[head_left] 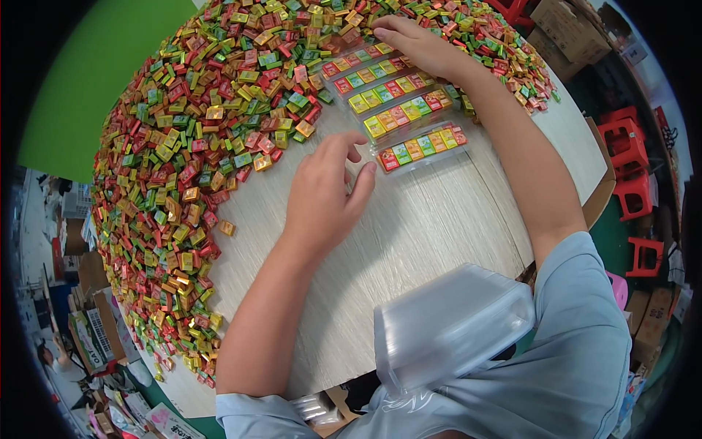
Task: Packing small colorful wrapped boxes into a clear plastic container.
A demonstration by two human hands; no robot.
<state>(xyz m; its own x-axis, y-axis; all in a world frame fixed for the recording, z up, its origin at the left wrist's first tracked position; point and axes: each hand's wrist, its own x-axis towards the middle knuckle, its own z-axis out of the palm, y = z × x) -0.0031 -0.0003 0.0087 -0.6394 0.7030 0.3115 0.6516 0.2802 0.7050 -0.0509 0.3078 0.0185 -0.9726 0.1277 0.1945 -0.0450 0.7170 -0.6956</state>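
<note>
Several clear plastic trays lie in a slanted stack of rows, each holding small wrapped candies in red, yellow, green and orange. Beside the left end of the nearest tray point(424, 148) is my left hand point(329, 186), its fingers bent and the thumb apart, with nothing visible between them. My right hand point(417, 45) reaches past the farthest tray point(357, 60). Its fingers are stretched over the edge of the big candy pile point(219, 95), and I see nothing held. The palm side of that hand is hidden.
A stack of clear empty trays point(453, 322) stands against my body at the near edge of the pale wooden table point(329, 329). One loose orange candy point(227, 228) lies near the pile. Red stools point(632, 194) and cardboard boxes point(570, 29) are off to the right.
</note>
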